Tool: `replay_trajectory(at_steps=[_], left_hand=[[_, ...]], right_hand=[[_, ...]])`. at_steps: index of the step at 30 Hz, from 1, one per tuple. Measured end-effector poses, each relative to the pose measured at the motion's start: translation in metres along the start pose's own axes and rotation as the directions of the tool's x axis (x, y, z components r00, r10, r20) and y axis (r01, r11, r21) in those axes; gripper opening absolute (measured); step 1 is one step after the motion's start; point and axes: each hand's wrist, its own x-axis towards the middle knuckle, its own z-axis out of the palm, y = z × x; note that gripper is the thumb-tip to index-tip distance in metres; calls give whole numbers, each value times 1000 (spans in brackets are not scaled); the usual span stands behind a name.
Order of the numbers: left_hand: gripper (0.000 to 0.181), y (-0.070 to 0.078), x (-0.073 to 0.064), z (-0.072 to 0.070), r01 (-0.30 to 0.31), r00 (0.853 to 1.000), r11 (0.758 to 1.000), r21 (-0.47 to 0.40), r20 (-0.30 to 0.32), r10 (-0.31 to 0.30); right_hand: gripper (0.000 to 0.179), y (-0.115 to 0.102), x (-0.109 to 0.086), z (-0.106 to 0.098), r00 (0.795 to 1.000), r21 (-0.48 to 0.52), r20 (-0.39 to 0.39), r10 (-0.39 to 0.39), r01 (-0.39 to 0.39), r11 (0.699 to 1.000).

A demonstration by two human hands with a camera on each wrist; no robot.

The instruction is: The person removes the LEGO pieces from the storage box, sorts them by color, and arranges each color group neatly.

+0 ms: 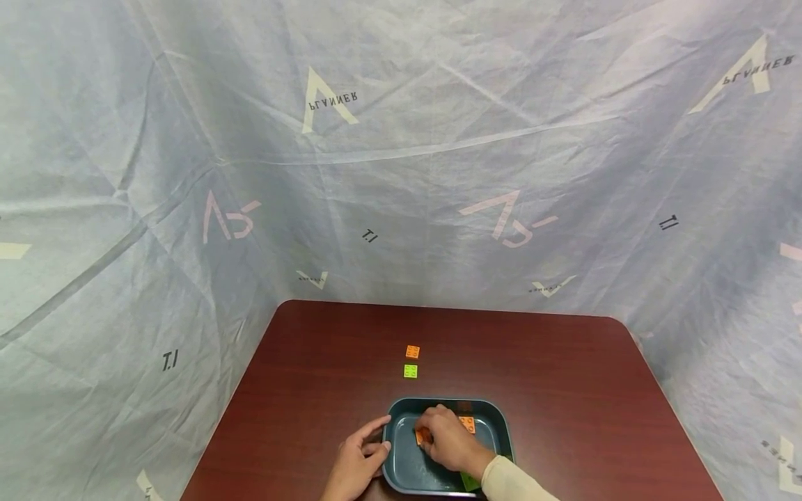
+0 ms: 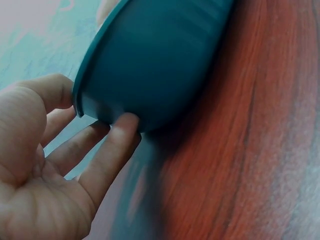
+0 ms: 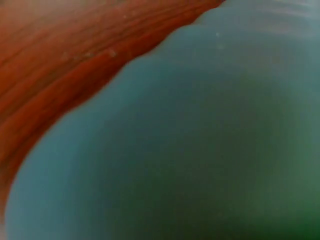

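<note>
A dark blue-green tray (image 1: 407,480) with rounded corners stands near the table's front edge. My left hand (image 1: 357,463) holds its left side; in the left wrist view, fingers (image 2: 112,150) touch the outer wall and rim of the tray (image 2: 150,65). Inside the tray, my right hand (image 1: 446,437) pinches an orange toy building brick (image 1: 420,438), partly hidden by the fingers. Another orange brick (image 1: 467,423) lies behind that hand, and a green piece (image 1: 470,481) shows beneath the right wrist. The right wrist view is mostly a blurred blue-green surface (image 3: 175,140).
Beyond the tray, an orange brick (image 1: 412,352) and a lime-green brick (image 1: 410,371) lie on the reddish-brown wooden table (image 1: 564,390). Pale printed sheeting (image 1: 401,229) hangs around the table's back and sides.
</note>
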Motion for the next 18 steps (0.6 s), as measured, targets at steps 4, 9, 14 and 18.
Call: replay_trajectory(at_steps=[4,9,14,18], left_hand=[[49,0,0,0,4,1000,1000,1,3,-4],[49,1,0,-1,5,1000,1000,-4,2,-5],[49,1,0,0,0,1000,1000,-4,-3,0],[49,1,0,0,-3,1000,1000,-6,-4,3]], right_hand=[[26,-2,1,2,1000,-21,26,15,-15,1000],[26,-3,2,2,1000,-36,26,0,1,999],[25,-3,2,0,1000,-39,16,-14,14,999],[25,-5,3,-5,1000,-18,-2,-6,6,1000]])
